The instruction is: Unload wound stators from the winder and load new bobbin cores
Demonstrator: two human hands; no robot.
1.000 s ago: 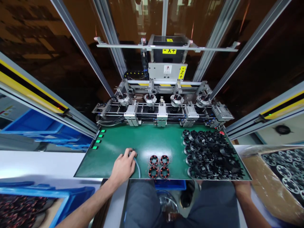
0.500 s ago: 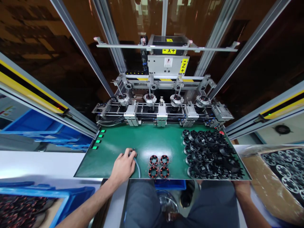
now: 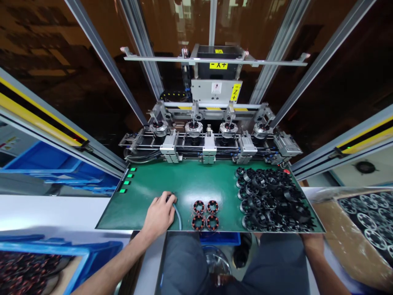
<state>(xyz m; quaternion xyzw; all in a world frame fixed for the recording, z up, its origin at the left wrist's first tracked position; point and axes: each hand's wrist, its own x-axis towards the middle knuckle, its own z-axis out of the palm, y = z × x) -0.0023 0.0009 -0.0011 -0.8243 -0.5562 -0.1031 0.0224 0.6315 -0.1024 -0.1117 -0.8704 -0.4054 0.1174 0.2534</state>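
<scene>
On green mat point(image 3: 147, 182), left hand point(image 3: 159, 214) curled over knob point(image 3: 170, 198); wound cores point(image 3: 205, 214) beside; right hand unseen.

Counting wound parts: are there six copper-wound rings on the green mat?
No, four copper-wound rings sit in a square beside the left hand.

One view only, from the head, looking forward and steeply down over a green table point(image 3: 184, 180) close below. It faces a machine point(image 3: 211, 135) just behind the table; the lap fills the bottom edge.
</scene>
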